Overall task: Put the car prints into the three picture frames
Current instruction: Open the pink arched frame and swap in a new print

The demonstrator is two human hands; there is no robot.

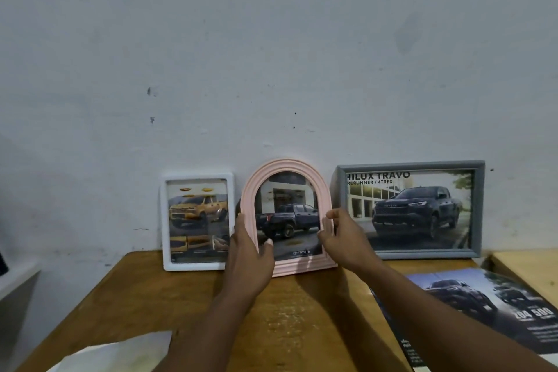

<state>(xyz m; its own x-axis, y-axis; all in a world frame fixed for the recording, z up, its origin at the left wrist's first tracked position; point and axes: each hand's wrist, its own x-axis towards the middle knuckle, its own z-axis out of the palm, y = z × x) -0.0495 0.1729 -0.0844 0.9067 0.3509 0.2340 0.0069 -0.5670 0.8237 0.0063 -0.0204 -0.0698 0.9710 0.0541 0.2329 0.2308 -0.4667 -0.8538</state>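
The pink arched plastic frame (286, 165) stands on the brown wooden table (145, 296) against the white wall (271, 39). The left hand (250, 254) grips its left edge, and the right hand (344, 238) pinches its right edge.

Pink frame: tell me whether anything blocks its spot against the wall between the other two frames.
Nothing visible does. The left hand and right hand grip the pink frame by its sides, and it already stands in the gap between the white frame and the grey frame, with wall behind it.
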